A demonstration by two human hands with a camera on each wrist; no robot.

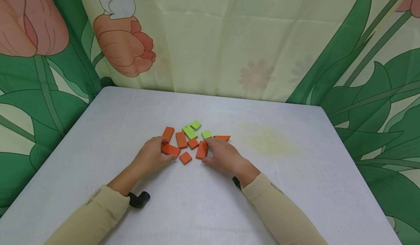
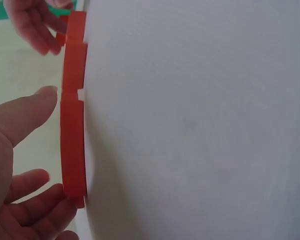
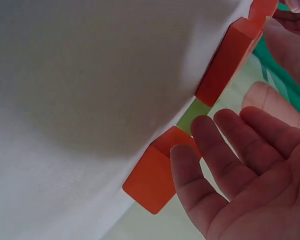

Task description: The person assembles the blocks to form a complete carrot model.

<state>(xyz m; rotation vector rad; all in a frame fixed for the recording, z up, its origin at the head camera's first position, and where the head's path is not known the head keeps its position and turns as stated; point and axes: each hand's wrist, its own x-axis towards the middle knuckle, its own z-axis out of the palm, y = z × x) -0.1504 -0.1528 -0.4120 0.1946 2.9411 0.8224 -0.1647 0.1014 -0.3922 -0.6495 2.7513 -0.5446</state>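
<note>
Orange and green toy blocks lie in a loose cluster in the middle of the table. My left hand is at the cluster's left side, around an orange rectangular block; in the left wrist view its fingertips touch that block's end, while the thumb stands apart. On the other side is my right hand, fingers relaxed and spread beside an upright-leaning orange block. An orange wedge-like block shows beyond its knuckles, near the fingertips in the right wrist view. Small orange blocks sit between the hands.
Green blocks and another orange block lie at the back of the cluster. The white-covered table extends around it. Behind the table's far edge hangs a curtain printed with flowers and leaves.
</note>
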